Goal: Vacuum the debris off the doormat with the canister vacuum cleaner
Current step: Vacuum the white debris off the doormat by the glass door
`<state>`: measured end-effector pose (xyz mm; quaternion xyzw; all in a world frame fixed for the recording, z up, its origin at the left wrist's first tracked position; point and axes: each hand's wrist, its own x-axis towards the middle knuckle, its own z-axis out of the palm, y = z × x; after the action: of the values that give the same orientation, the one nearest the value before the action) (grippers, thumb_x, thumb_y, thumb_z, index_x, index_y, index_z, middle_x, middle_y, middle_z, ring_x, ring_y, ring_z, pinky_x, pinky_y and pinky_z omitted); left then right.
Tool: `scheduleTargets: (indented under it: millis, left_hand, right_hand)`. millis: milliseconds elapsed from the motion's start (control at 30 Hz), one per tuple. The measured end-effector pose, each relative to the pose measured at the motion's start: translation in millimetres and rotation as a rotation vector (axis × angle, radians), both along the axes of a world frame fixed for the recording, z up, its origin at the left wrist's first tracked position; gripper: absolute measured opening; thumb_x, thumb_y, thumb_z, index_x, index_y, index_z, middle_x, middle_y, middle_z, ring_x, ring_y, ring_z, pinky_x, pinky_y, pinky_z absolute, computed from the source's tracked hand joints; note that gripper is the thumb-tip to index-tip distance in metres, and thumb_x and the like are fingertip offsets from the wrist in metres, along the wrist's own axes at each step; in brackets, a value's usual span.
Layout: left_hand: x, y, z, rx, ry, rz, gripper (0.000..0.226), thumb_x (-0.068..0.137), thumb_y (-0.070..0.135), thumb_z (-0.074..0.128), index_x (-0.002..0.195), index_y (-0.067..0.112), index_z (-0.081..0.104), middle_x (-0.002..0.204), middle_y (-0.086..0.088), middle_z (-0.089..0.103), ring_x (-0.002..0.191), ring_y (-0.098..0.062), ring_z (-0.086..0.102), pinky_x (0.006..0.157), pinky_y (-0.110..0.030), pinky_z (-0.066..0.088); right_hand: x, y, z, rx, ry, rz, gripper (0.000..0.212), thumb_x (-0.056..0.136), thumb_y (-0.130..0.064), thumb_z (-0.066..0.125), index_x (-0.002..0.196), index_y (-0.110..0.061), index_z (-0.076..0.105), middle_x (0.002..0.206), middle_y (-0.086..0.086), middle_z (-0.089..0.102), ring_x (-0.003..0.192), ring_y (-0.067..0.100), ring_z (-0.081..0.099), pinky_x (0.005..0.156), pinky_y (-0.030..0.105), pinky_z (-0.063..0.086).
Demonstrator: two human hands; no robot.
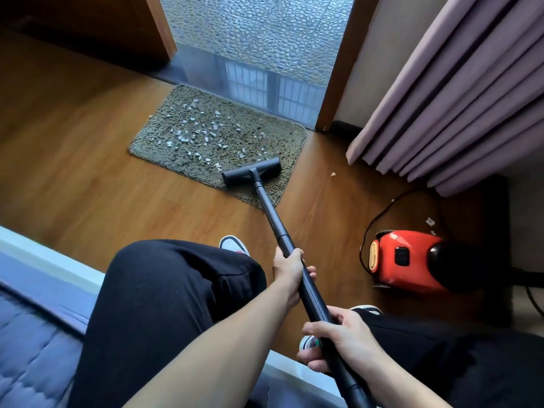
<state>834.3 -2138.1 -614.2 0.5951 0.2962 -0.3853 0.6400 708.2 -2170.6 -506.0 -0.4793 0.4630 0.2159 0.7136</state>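
Nearest the lens, right hand (338, 340) wrapped round the lower end of the black wand (273, 219), fingers curled underneath, thumb over the top. Ahead of it toward 12 o'clock, left hand (290, 272) clamped on the same tube, just below the telescopic collar. Both grips closed on the wand.

Probably light and rigid: a hollow, stiff pipe, smooth and perhaps a little slippery. Best held as here, with two hands apart along the shaft for leverage and steering. Likely some drag at the floor head (250, 172) from suction against shaggy pile. Soft doormat (290, 136) liable to bunch or slide on the glossy wooden floor (88, 172) if pulled hard, so short, gentle strokes advisable.

From the forward grip, floor head at about 11 o'clock, at the far end of the wand, resting on the mat near its right front corner. Doormat spread beyond, from 10 to 12 o'clock, its far edge against the door threshold. White paper-like debris (194, 134) scattered over the middle and left of the mat, at 10 to 11 o'clock from the head, not yet collected. Flimsy, weightless-looking scraps, probably easy to lift, though possibly snagged in the fibres.

Red canister (406, 260) on the floor at 3 o'clock of the left hand, black cord (379, 213) looping from it toward the mauve curtain (456, 98). Stray scraps (430, 221) on the bare floor at the canister's 1 o'clock.
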Motion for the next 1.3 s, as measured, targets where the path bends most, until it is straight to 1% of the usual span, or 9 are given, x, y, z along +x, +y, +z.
scheduleTargets:
  millis: [100,233,400,600,733,900,1067,1167,1300]
  left_hand:
    - [6,0,-4,0.022,-0.012,-0.016,0.019,0.097,0.011,0.049,0.115,0.007,0.051,0.076,-0.010,0.047,0.041,-0.015,0.054,0.042,-0.023,0.046]
    - [28,-4,-4,0.044,-0.031,-0.018,0.017,0.095,0.009,0.049,0.111,0.006,0.051,0.071,-0.010,0.048,0.040,-0.015,0.053,0.042,-0.023,0.046]
    - [67,-12,-9,0.069,-0.058,-0.033,0.018,0.094,0.009,0.049,0.111,0.009,0.049,0.076,-0.011,0.049,0.044,-0.018,0.055,0.043,-0.024,0.046]
    - [105,-19,-22,0.102,-0.072,-0.075,0.029,0.093,0.008,0.048,0.122,0.006,0.047,0.078,-0.012,0.049,0.043,-0.018,0.053,0.042,-0.024,0.045]
    - [107,-20,-29,0.114,-0.073,-0.084,0.027,0.093,0.007,0.048,0.120,0.006,0.047,0.075,-0.011,0.050,0.043,-0.017,0.053,0.042,-0.024,0.045]
    - [97,-20,-28,-0.064,-0.011,0.023,0.007,0.093,0.005,0.051,0.097,0.009,0.048,0.069,-0.008,0.047,0.042,-0.016,0.052,0.043,-0.024,0.047]
    - [76,-17,-22,-0.159,0.074,0.075,0.010,0.098,0.011,0.052,0.102,0.014,0.043,0.069,-0.005,0.049,0.041,-0.012,0.047,0.039,-0.020,0.042]
    - [49,-17,-14,-0.128,0.074,0.042,0.008,0.098,0.012,0.050,0.103,0.014,0.044,0.065,-0.003,0.045,0.040,-0.011,0.044,0.039,-0.020,0.039]
    - [2,-18,0,-0.102,0.086,0.003,0.008,0.100,0.014,0.048,0.107,0.015,0.046,0.068,-0.004,0.046,0.042,-0.011,0.045,0.041,-0.022,0.041]
  right_hand:
    - [7,1,-5,-0.016,-0.008,0.020,0.030,0.090,0.000,0.068,0.117,0.000,0.054,0.080,0.027,0.066,0.063,0.038,0.072,0.048,0.034,0.057]
    - [27,-1,-10,-0.068,-0.050,0.026,0.051,0.092,-0.002,0.068,0.134,-0.023,0.049,0.096,0.021,0.071,0.069,0.043,0.074,0.048,0.036,0.058]
    - [65,-7,-10,-0.043,-0.101,0.012,0.035,0.095,0.002,0.061,0.117,-0.025,0.058,0.102,0.026,0.068,0.062,0.038,0.072,0.045,0.033,0.058]
    - [106,-10,-23,-0.195,-0.055,0.108,0.031,0.094,-0.004,0.061,0.117,-0.023,0.053,0.096,0.018,0.069,0.068,0.037,0.076,0.054,0.043,0.063]
    - [120,-12,-31,-0.345,-0.069,0.252,0.038,0.094,-0.011,0.064,0.117,-0.034,0.044,0.096,0.008,0.067,0.066,0.029,0.077,0.058,0.043,0.064]
    - [108,-17,-32,-0.319,-0.124,0.178,0.034,0.092,-0.002,0.064,0.108,-0.032,0.058,0.096,0.014,0.070,0.064,0.034,0.075,0.051,0.034,0.060]
    - [81,-16,-26,-0.264,-0.126,0.134,0.026,0.091,-0.001,0.066,0.093,-0.027,0.061,0.095,0.025,0.072,0.067,0.038,0.075,0.054,0.037,0.061]
    - [54,-17,-22,-0.235,-0.125,0.102,0.029,0.090,-0.002,0.068,0.101,-0.028,0.061,0.088,0.022,0.072,0.063,0.036,0.074,0.048,0.033,0.058]
    - [7,-18,-18,-0.212,-0.085,0.079,0.037,0.089,0.000,0.067,0.120,-0.018,0.062,0.062,0.013,0.067,0.057,0.035,0.071,0.047,0.033,0.056]
